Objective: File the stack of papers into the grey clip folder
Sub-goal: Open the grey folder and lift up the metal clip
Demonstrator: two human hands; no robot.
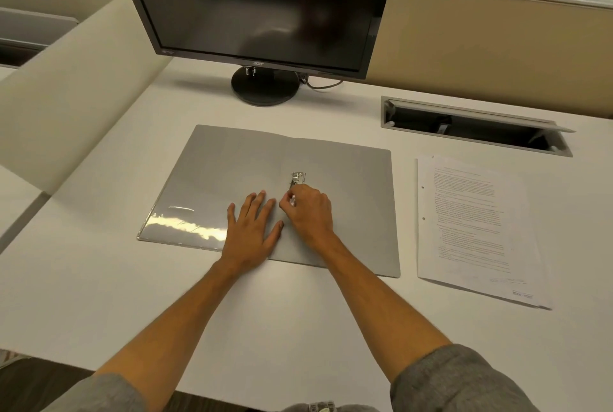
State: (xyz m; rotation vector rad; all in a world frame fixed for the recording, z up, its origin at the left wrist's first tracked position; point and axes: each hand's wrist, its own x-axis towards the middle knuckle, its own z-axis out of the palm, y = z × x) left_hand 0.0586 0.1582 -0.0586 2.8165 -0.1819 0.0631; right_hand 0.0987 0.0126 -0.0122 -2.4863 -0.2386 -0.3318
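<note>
Left of centre, my left hand (252, 225) lay flat and open on the grey clip folder (348, 186); my right hand (310, 209) pinched its metal clip (297, 178); the papers (471, 225) waited lengthwise at right, nearer that hand.

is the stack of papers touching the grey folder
Apart. The head view shows a strip of bare white desk between the stack of papers and the open grey folder's right edge.

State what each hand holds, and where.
Right hand pinches the near end of the folder's metal clip lever. Left hand holds nothing, pressing flat.
</note>
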